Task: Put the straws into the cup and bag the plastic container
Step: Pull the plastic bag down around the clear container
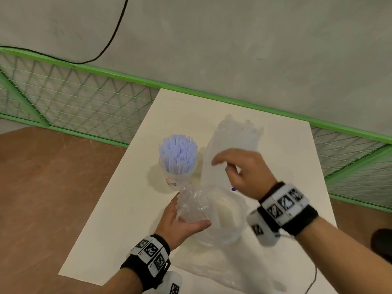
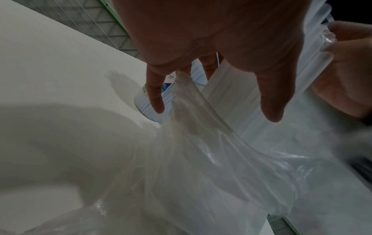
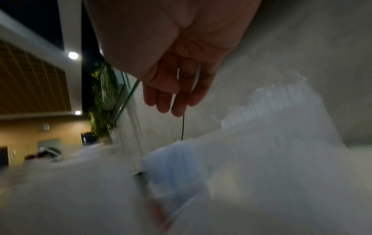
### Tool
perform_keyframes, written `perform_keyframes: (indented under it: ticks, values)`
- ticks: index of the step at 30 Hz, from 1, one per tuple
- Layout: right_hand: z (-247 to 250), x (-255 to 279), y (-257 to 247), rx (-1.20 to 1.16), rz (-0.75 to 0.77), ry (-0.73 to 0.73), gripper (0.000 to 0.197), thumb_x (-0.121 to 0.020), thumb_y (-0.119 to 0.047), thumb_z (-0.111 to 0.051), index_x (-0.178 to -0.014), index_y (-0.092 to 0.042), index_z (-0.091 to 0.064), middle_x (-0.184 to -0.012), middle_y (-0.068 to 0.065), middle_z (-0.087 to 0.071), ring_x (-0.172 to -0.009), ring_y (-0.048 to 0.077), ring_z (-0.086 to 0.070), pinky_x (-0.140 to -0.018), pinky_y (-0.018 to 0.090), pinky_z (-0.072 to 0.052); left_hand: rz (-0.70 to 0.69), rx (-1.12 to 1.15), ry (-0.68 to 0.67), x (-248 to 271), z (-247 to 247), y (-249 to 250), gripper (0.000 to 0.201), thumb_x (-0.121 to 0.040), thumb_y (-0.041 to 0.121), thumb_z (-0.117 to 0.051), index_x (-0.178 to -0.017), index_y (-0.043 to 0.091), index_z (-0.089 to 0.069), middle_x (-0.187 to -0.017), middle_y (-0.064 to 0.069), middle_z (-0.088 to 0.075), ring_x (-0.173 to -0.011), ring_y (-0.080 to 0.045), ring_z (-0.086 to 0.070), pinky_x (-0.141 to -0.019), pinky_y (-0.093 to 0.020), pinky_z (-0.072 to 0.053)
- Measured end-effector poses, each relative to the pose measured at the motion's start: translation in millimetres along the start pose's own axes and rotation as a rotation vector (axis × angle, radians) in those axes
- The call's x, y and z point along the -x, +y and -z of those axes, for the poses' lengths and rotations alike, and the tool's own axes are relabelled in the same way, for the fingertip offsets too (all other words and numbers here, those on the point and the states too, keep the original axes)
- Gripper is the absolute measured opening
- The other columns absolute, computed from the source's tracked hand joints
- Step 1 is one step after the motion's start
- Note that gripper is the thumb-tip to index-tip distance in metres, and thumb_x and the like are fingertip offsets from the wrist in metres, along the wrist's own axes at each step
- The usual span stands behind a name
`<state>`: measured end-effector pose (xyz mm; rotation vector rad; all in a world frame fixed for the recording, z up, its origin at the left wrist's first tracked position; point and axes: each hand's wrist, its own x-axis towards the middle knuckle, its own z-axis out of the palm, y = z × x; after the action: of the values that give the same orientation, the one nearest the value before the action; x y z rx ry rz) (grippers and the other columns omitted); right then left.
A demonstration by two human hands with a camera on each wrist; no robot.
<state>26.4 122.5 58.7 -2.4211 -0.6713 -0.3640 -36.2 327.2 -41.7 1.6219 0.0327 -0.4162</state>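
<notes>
A clear cup (image 1: 177,179) full of pale blue straws (image 1: 178,153) stands upright on the white table (image 1: 118,219). Right of it rises a tall, ribbed clear plastic container (image 1: 233,134) with a ragged top. A clear plastic bag (image 1: 222,213) lies crumpled at the container's foot. My left hand (image 1: 186,217) grips the bag's bunched edge, and the film runs out between its fingers (image 2: 155,98). My right hand (image 1: 241,170) hovers in front of the container, blurred, with its fingers (image 3: 177,109) relaxed and nothing held in them. The container's base is hidden by the bag.
A green mesh fence (image 1: 84,98) borders the table's far and right sides, with a black cable (image 1: 114,32) hanging on the grey wall behind. Brown floor (image 1: 42,187) lies to the left. A dark object (image 1: 381,245) sits at the right edge.
</notes>
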Motion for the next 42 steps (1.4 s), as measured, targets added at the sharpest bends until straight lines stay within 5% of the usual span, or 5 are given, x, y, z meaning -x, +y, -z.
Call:
perform_keyframes:
  ticks: [8,12,19,27,42]
  values:
    - [-31,75,-33,-0.244,-0.349,-0.265,0.084,-0.075,-0.025,-0.074,-0.147,-0.032,-0.032,-0.145,-0.020,-0.039,-0.134,-0.004,-0.036,-0.109,0.021,-0.034,-0.079,0.082,-0.066,-1,-8,2,0.073,-0.058,0.010,-0.090,-0.122,0.020,-0.056,-0.112,0.000,-0.069,-0.105,-0.013,-0.067,-0.081,-0.019,-0.052]
    - [-42,77,-38,-0.257,-0.384,-0.144,0.073,-0.072,-0.025,-0.078,-0.138,-0.030,-0.045,-0.127,-0.020,-0.057,-0.121,-0.002,-0.051,-0.101,0.019,-0.040,-0.106,0.084,-0.075,-7,-13,-6,0.074,-0.060,-0.012,-0.082,-0.122,0.019,-0.054,-0.115,-0.003,-0.068,-0.107,-0.020,-0.066,-0.080,-0.023,-0.053]
    - [-48,79,-42,-0.249,-0.391,0.064,0.052,-0.072,-0.008,-0.073,-0.120,-0.022,-0.062,-0.104,-0.013,-0.067,-0.102,-0.001,-0.060,-0.092,0.011,-0.042,-0.121,0.048,-0.051,-8,-12,-4,0.084,-0.052,0.024,-0.093,-0.124,0.012,-0.051,-0.119,-0.005,-0.065,-0.112,-0.019,-0.063,-0.092,-0.031,-0.053]
    - [-61,82,-39,-0.182,-0.319,0.146,0.020,-0.074,-0.003,-0.071,-0.088,-0.016,-0.066,-0.088,-0.005,-0.061,-0.082,0.004,-0.058,-0.076,0.017,-0.046,-0.113,0.024,-0.042,-5,-7,-3,0.075,-0.057,0.014,-0.094,-0.119,0.017,-0.053,-0.110,0.000,-0.065,-0.105,-0.013,-0.064,-0.082,-0.021,-0.051]
    - [-47,65,-28,-0.145,-0.289,0.125,0.009,-0.087,-0.012,-0.072,-0.094,-0.017,-0.068,-0.090,-0.010,-0.067,-0.084,0.003,-0.061,-0.077,0.018,-0.047,-0.096,-0.074,-0.045,-4,-2,3,0.077,-0.051,0.034,-0.091,-0.118,0.029,-0.053,-0.112,0.009,-0.064,-0.104,-0.001,-0.060,-0.083,-0.015,-0.046]
